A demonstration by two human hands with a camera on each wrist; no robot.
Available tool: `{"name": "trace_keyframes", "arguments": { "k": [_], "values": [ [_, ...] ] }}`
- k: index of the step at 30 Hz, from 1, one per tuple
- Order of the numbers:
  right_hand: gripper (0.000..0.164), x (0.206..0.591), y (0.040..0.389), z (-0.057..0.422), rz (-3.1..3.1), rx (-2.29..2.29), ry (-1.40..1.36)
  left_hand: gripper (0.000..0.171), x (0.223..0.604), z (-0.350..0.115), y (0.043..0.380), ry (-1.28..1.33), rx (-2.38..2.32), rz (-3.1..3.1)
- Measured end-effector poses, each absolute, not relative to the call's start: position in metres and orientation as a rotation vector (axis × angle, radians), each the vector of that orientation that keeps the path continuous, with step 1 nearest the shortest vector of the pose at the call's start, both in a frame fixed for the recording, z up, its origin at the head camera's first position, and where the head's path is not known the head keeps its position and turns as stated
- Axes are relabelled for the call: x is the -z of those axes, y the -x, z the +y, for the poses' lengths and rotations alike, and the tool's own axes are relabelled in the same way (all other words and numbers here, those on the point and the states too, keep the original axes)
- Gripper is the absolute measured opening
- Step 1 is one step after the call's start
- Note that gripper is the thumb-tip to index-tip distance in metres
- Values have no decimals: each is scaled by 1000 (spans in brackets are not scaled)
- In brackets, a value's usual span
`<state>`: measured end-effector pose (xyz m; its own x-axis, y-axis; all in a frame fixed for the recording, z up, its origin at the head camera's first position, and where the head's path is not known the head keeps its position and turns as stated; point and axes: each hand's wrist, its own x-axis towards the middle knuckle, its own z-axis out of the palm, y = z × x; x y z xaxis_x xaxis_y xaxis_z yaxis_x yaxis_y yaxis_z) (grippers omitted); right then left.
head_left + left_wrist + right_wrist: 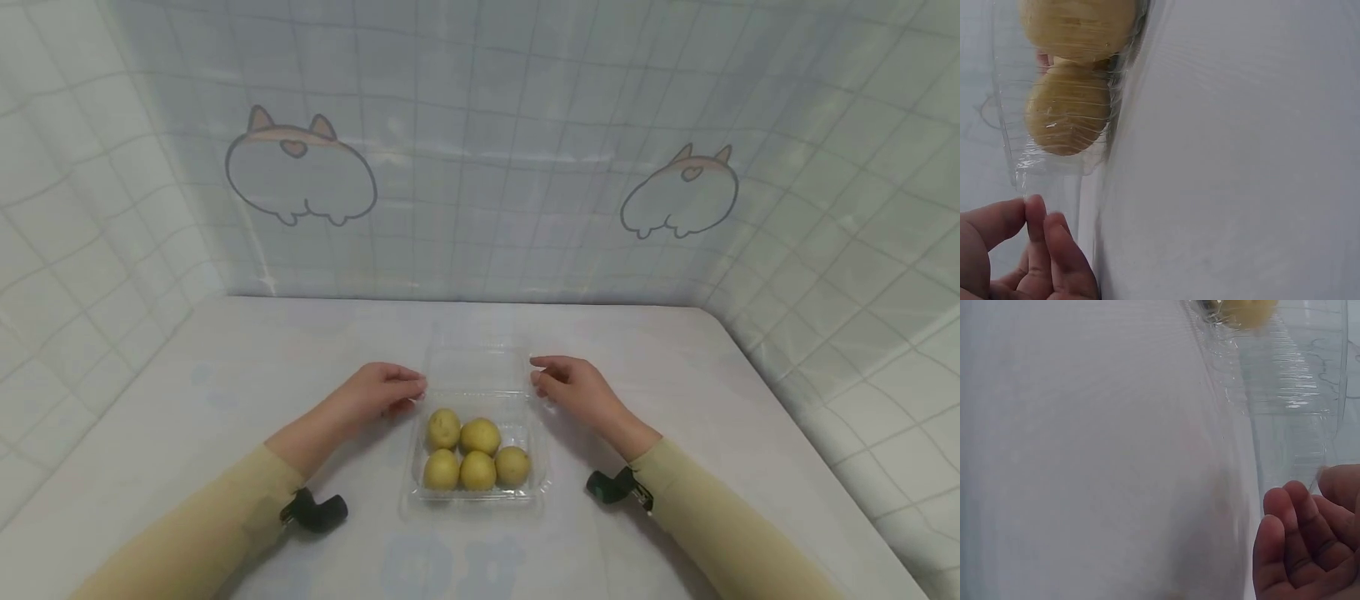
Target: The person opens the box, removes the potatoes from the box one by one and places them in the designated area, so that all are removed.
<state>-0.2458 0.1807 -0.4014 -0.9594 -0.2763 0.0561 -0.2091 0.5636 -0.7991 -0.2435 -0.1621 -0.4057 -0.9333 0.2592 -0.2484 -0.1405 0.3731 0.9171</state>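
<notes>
A clear plastic clamshell box [480, 495] lies on the table with its lid [477, 367] folded back, away from me. Several round yellow fruits [480, 436] fill its front part and left side. With thumb and forefinger, my left hand [378, 390] pinches the lid's left edge near the hinge. On the opposite edge, my right hand [577, 387] has the lid between thumb and fingers. In the left wrist view, fruits [1067, 109] show through the ribbed box wall beyond the pinching fingertips. The right wrist view has one fruit [1247, 311] at its top.
A white cloth [225, 375] with faint printed letters covers the table. Behind it stands a gridded curtain [480, 192] with two cartoon animal drawings, and similar curtains close off both sides. Dark camera mounts [318, 512] sit at both wrists.
</notes>
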Motion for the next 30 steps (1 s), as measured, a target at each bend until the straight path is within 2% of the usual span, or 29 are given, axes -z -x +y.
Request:
{"name": "trace_keyframes", "arguments": {
  "k": [6, 11, 16, 23, 30],
  "values": [
    [35, 403, 246, 179, 2703, 1369, 408, 46, 406, -163, 242, -51, -1657, 2169],
    [41, 397, 239, 180, 2725, 1312, 442, 50, 403, -165, 235, -83, -1622, 2209],
    [46, 388, 228, 186, 2759, 1271, 484, 65, 396, -171, 216, -151, -1494, 2314],
    [47, 385, 208, 196, 2713, 1338, 469, 88, 394, -179, 182, -414, -1403, 2254],
    [45, 385, 190, 197, 2696, 1346, 442, 106, 398, -181, 165, -521, -1413, 2166]
  ]
}}
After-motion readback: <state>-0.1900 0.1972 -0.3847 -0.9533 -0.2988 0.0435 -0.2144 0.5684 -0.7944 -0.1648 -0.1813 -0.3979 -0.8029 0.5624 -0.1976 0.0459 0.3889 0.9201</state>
